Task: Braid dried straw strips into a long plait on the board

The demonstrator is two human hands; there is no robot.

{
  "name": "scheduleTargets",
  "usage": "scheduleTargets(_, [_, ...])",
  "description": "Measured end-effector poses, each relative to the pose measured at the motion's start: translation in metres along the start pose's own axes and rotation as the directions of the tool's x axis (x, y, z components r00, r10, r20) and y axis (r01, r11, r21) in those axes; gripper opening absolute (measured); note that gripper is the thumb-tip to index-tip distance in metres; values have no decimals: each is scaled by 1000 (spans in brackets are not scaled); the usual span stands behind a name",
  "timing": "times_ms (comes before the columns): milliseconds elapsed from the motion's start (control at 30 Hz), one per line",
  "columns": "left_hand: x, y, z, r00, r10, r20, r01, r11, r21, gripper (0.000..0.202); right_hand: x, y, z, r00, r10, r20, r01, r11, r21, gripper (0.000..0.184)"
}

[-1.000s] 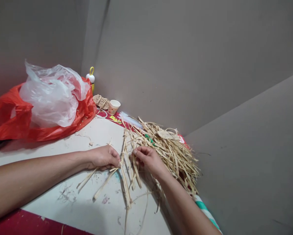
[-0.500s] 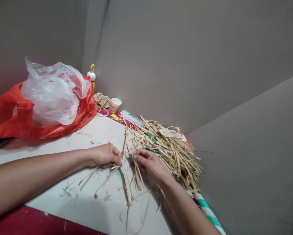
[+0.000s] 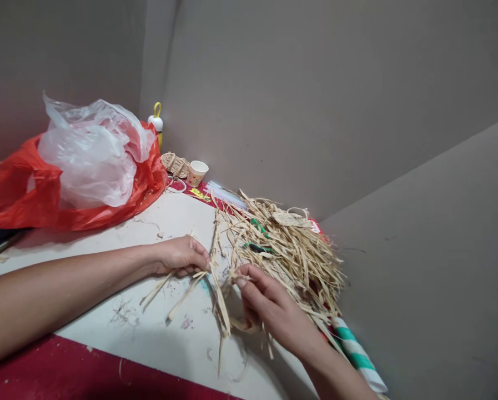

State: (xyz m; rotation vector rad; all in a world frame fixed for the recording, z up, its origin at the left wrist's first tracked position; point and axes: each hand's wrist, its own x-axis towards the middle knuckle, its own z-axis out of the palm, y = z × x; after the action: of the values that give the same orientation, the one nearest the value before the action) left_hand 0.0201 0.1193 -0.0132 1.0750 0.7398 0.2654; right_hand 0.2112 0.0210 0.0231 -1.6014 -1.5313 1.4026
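Note:
A narrow plait of dry straw point(image 3: 216, 232) runs away from me over the white board, its loose strands point(image 3: 221, 303) spreading toward me. My left hand point(image 3: 186, 256) is closed in a pinch on the plait where the strands part, and several strand ends stick out beneath it to the left. Just to the right, my right hand point(image 3: 262, 297) pinches a straw strand point(image 3: 233, 274) between thumb and fingers, held apart from the plait. The other fingers of that hand curl under and are partly hidden.
A heap of loose straw point(image 3: 302, 255) lies right, with green-handled scissors point(image 3: 259, 248) on it. Behind are a paper cup point(image 3: 197, 173), a woven straw piece point(image 3: 175, 165) and a bottle point(image 3: 155, 123). Plastic bags point(image 3: 90, 161) bulge at left. A striped roll point(image 3: 359, 353) lies near right.
My right hand has moved toward me and a little right, drawing its strand away from the plait. My left hand keeps its pinch. The view has shifted slightly.

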Motion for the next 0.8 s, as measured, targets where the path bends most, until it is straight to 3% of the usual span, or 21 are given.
scheduleTargets(133, [0, -1, 0, 1000, 9, 8, -9, 1000, -5, 14, -2, -2, 3, 995, 41, 90, -52, 991, 126, 27])
scheduleTargets(267, [0, -1, -1, 1000, 1, 18, -1, 1000, -9, 17, -22, -28, -11, 947, 27, 321, -171, 887, 429, 25])
scheduleTargets(333, [0, -1, -1, 1000, 2, 20, -2, 1000, -4, 19, -27, -34, -15, 935, 19, 355, -181, 885, 430, 22])
scheduleTargets(433, [-1, 0, 0, 1000, 11, 10, -12, 1000, 10, 20, -16, -21, -7, 975, 37, 218, -73, 984, 162, 25])
scheduleTargets(533, [-1, -1, 0, 1000, 23, -15, -22, 999, 38, 18, 7, 5, 11, 993, -117, -29, 108, 972, -209, 28])
scheduleTargets(633, [-1, -4, 0, 999, 37, -23, -36, 997, 65, 16, 22, 19, 23, 980, -191, -49, 160, 916, -369, 29])
scheduleTargets(800, [0, -6, -1, 997, 66, -36, -63, 994, 88, 14, 23, 15, 28, 977, -210, -38, 167, 863, -478, 32])
